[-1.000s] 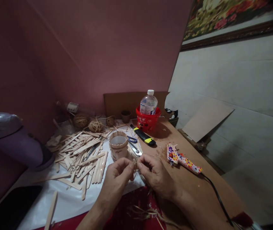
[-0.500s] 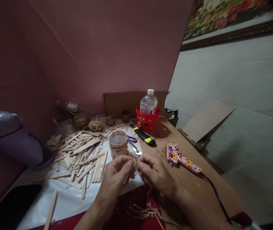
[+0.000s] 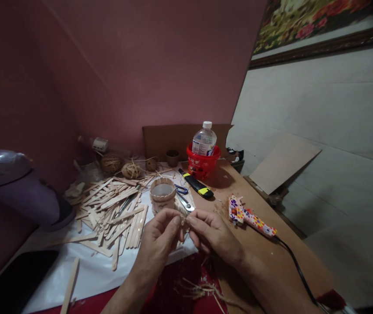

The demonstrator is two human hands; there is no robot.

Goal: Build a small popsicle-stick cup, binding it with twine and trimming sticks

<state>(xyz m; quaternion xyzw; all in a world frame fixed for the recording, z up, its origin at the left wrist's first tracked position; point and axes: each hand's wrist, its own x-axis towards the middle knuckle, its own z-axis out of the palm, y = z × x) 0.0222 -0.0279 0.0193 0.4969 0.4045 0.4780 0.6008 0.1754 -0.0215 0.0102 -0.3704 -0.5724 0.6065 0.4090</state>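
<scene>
My left hand (image 3: 163,231) and my right hand (image 3: 214,233) meet above the front edge of the table. Between their pinched fingertips is a small knotted piece of twine (image 3: 184,221), mostly covered by the fingers. Just behind my left hand stands a round cup (image 3: 162,201) faced with wooden pieces. Scissors (image 3: 186,203) with blue handles lie beside the cup, beyond my fingertips. Below my hands, loose strands of twine (image 3: 202,289) rest on a dark red surface.
Many craft sticks (image 3: 117,209) are heaped on white sheeting at left, with twine balls (image 3: 131,170) behind. A box cutter (image 3: 197,185), a red bucket (image 3: 202,162) holding a bottle (image 3: 205,138), and a corded flowered glue gun (image 3: 250,218) occupy the right. A dark phone-like slab (image 3: 18,281) lies front left.
Both hands stay together on the twine, with only slight shifts of the fingers. The whole view has moved a little; the things on the table lie as before.
</scene>
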